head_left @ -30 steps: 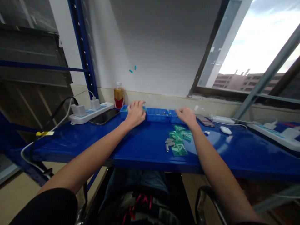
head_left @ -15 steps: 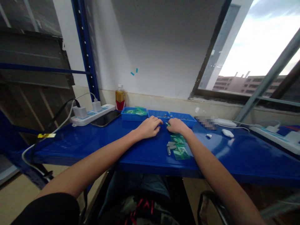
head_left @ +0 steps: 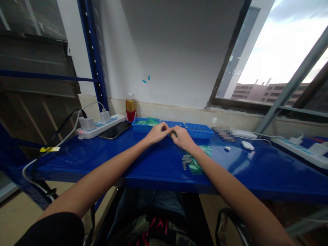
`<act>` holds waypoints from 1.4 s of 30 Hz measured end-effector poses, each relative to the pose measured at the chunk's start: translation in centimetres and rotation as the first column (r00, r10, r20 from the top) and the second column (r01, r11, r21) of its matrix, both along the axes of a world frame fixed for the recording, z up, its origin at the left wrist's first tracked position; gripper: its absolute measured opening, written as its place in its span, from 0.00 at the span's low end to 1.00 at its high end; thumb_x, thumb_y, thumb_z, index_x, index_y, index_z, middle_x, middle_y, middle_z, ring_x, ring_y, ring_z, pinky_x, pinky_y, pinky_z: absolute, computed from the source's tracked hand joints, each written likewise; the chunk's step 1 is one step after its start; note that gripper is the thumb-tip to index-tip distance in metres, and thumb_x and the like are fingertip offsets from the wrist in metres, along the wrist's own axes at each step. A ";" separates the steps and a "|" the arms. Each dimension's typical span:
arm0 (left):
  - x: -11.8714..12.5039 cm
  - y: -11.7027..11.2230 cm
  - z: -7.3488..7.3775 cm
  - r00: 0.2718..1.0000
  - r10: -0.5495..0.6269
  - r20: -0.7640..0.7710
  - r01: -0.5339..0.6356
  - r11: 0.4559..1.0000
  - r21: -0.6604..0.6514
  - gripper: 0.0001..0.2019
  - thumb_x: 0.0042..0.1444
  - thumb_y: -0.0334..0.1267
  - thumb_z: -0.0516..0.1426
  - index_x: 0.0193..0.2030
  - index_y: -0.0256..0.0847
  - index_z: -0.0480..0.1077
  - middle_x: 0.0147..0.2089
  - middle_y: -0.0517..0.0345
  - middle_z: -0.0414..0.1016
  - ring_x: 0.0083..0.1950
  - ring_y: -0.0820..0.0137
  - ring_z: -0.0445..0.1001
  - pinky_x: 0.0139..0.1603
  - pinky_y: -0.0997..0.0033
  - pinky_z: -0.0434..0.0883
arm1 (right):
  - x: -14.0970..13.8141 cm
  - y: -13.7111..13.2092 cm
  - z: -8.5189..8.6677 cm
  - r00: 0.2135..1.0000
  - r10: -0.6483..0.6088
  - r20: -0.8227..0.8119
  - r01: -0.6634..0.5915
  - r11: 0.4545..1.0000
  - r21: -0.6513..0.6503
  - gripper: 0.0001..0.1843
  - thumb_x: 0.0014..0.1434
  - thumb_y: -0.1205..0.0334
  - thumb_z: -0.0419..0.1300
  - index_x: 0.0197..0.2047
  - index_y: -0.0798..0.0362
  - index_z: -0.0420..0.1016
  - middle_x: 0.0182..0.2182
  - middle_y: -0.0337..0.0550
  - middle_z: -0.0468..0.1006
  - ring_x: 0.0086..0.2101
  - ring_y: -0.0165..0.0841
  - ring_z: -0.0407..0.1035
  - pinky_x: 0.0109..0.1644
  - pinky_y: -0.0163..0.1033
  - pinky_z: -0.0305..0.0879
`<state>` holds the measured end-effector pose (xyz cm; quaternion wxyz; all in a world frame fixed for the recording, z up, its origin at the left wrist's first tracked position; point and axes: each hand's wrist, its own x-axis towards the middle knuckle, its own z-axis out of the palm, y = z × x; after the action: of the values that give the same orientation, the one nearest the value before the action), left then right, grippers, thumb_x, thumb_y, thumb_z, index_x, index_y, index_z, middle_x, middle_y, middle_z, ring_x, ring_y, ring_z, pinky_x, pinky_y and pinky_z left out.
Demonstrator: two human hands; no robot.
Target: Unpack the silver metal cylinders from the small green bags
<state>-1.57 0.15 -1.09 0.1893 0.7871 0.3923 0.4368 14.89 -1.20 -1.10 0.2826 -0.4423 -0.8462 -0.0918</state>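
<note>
Blue desk (head_left: 153,164) is carrying green bags (head_left: 196,166) beside grey cylinders (head_left: 187,160), left hand (head_left: 157,132) and right hand (head_left: 181,136) are touching before blue trays (head_left: 198,132), right fingers (head_left: 176,129) are pinching a mostly hidden green piece (head_left: 174,134), left fingers (head_left: 163,125) are curving half-open, hold unclear, bottle's red label (head_left: 131,115) too small to read.

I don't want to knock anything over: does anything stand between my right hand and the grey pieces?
Nothing visible stands between your right hand and the grey pieces; green packets lie close on their right.
</note>
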 end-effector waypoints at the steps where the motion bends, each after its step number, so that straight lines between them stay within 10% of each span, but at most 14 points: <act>1: -0.1 0.2 -0.2 1.000 -0.011 0.018 0.012 1.000 -0.018 0.14 0.55 0.49 0.54 0.32 0.38 0.67 0.31 0.58 0.72 0.34 0.69 0.69 0.39 0.69 0.67 | -0.2 -0.1 -0.1 1.000 -0.004 -0.004 0.004 1.000 -0.005 0.08 0.59 0.69 0.52 0.37 0.58 0.72 0.35 0.50 0.74 0.37 0.35 0.67 0.44 0.38 0.60; 21: 0.0 1.3 -0.7 0.966 -0.060 0.250 0.123 0.962 -0.243 0.12 0.47 0.44 0.58 0.29 0.35 0.71 0.27 0.59 0.72 0.30 0.72 0.68 0.35 0.72 0.63 | -0.9 -0.3 -0.6 0.933 0.030 -0.358 -0.072 0.992 -0.103 0.12 0.55 0.68 0.56 0.44 0.55 0.67 0.28 0.40 0.75 0.29 0.30 0.71 0.35 0.34 0.65; 34: -0.9 1.6 -0.2 0.937 -0.152 0.315 0.217 0.959 -0.183 0.18 0.45 0.52 0.61 0.30 0.35 0.72 0.28 0.58 0.71 0.30 0.73 0.66 0.33 0.73 0.62 | -1.8 -0.1 -0.9 0.680 0.115 -0.724 -0.369 0.907 -0.203 0.15 0.51 0.67 0.58 0.44 0.52 0.64 0.27 0.33 0.71 0.27 0.26 0.70 0.34 0.32 0.68; 42: -1.1 0.8 0.4 0.938 -0.145 0.315 0.225 0.945 -0.237 0.14 0.44 0.46 0.62 0.29 0.35 0.73 0.29 0.58 0.73 0.31 0.73 0.67 0.35 0.72 0.63 | -1.7 -0.4 -0.7 0.719 0.072 -0.691 -0.266 0.947 -0.179 0.14 0.52 0.69 0.58 0.44 0.53 0.67 0.27 0.35 0.73 0.28 0.27 0.71 0.34 0.32 0.68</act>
<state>-2.66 0.95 -0.65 0.3911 0.7142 0.3391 0.4711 13.18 -1.58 -1.84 0.5160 -0.3989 -0.7266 0.2159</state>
